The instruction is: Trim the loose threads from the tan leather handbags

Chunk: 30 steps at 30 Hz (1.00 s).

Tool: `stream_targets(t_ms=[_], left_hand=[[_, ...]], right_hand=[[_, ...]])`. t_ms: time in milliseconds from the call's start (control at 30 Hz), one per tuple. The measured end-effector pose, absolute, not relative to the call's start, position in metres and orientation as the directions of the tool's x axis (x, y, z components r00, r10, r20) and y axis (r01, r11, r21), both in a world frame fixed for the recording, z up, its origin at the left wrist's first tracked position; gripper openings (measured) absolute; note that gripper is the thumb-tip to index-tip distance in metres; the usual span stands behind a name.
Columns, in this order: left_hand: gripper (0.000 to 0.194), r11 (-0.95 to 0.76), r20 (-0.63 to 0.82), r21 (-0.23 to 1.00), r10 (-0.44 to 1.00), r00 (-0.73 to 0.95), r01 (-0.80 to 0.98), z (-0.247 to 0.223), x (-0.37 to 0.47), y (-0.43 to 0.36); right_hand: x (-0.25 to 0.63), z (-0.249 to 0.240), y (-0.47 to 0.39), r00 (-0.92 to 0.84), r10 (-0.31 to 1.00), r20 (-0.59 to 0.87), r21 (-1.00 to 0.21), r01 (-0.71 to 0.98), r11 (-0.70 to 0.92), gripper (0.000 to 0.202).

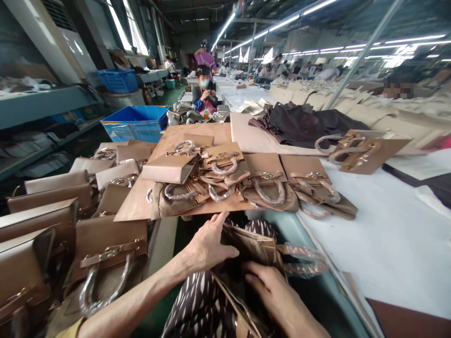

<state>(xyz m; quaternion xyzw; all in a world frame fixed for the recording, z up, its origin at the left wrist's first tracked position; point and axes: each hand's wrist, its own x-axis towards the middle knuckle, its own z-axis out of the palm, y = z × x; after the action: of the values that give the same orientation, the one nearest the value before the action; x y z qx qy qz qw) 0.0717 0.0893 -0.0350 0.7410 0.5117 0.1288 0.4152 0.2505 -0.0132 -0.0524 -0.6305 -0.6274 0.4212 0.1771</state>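
A brown handbag lies tilted across my lap with its mouth spread and its dark inside showing. One plastic-wrapped handle sticks out to the right. My left hand is at the bag's far left edge, thumb stretched out over the opening and apart from the fingers. My right hand reaches into the mouth, its visible fingers a little bent and apart, with no object seen in them. Its thumb is hidden. Patterned trousers show beneath the bag.
Ahead, several brown handbags lie on a tan board. More finished-looking bags stand in rows at left. A blue crate, dark fabric and a white table surround these. A co-worker sits beyond the board.
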Motion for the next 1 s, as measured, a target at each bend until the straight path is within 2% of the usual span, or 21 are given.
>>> stream_targets(t_ms=[67, 133, 167, 200, 233, 300, 367, 400, 433, 567, 633, 733, 833, 967, 1000], left_hand=[[0.082, -0.161, -0.228, 0.710, 0.868, 0.440, 0.686, -0.040, 0.075, 0.089], [0.082, -0.199, -0.209, 0.688, 0.866, 0.454, 0.698, -0.046, 0.076, 0.092], [0.084, -0.220, -0.198, 0.683, 0.862, 0.466, 0.697, -0.049, 0.076, 0.093], [0.085, -0.241, -0.181, 0.681, 0.859, 0.478, 0.691, -0.051, 0.077, 0.094], [0.086, -0.253, -0.170, 0.682, 0.857, 0.486, 0.686, -0.052, 0.077, 0.095], [0.086, -0.252, -0.164, 0.691, 0.858, 0.487, 0.677, -0.053, 0.079, 0.095], [0.085, -0.229, -0.171, 0.702, 0.865, 0.472, 0.674, -0.054, 0.079, 0.094], [0.084, -0.218, -0.170, 0.705, 0.871, 0.460, 0.675, -0.054, 0.078, 0.094], [0.082, -0.217, -0.165, 0.708, 0.874, 0.456, 0.672, -0.055, 0.077, 0.095], [0.070, -0.255, -0.141, 0.703, 0.865, 0.481, 0.664, -0.055, 0.069, 0.117], [0.064, -0.274, -0.120, 0.687, 0.870, 0.478, 0.673, -0.049, 0.065, 0.136], [0.048, -0.307, -0.086, 0.662, 0.875, 0.476, 0.684, -0.034, 0.061, 0.158], [0.038, -0.352, -0.085, 0.663, 0.842, 0.534, 0.661, -0.026, 0.063, 0.156], [0.043, -0.374, -0.072, 0.658, 0.833, 0.548, 0.654, -0.042, 0.066, 0.126], [0.046, -0.372, -0.074, 0.656, 0.834, 0.547, 0.656, -0.048, 0.065, 0.119]], right_hand=[[0.268, -0.035, -0.024, -0.085, 0.986, -0.145, -0.686, 0.727, -0.039, 0.028], [0.286, -0.023, -0.028, -0.015, 0.991, 0.131, -0.575, 0.813, 0.088, 0.024], [0.293, -0.020, -0.026, 0.024, 0.966, 0.257, -0.499, 0.859, 0.111, 0.025], [0.299, -0.017, -0.021, 0.051, 0.948, 0.316, -0.433, 0.896, 0.096, 0.035], [0.304, -0.015, -0.014, 0.054, 0.953, 0.298, -0.392, 0.917, 0.071, 0.046], [0.307, -0.013, 0.003, 0.004, 0.996, 0.089, -0.348, 0.937, 0.027, 0.054], [0.305, -0.011, 0.018, -0.055, 0.986, -0.156, -0.297, 0.955, 0.006, 0.038], [0.304, -0.009, 0.024, -0.065, 0.972, -0.226, -0.266, 0.964, 0.002, 0.027], [0.302, -0.007, 0.028, -0.063, 0.964, -0.257, -0.238, 0.971, 0.000, 0.022], [0.287, 0.018, 0.026, -0.036, 0.975, -0.218, -0.173, 0.985, -0.002, 0.030], [0.273, 0.042, 0.020, -0.041, 0.975, -0.217, -0.097, 0.995, 0.020, 0.032], [0.252, 0.078, 0.011, -0.131, 0.969, -0.208, -0.054, 0.991, 0.122, 0.032], [0.249, 0.090, 0.005, -0.150, 0.937, -0.316, -0.098, 0.987, 0.125, 0.033], [0.284, 0.053, 0.003, -0.158, 0.944, -0.288, -0.366, 0.930, 0.043, 0.019], [0.296, 0.039, 0.003, -0.112, 0.946, -0.304, -0.379, 0.925, -0.012, 0.021]])
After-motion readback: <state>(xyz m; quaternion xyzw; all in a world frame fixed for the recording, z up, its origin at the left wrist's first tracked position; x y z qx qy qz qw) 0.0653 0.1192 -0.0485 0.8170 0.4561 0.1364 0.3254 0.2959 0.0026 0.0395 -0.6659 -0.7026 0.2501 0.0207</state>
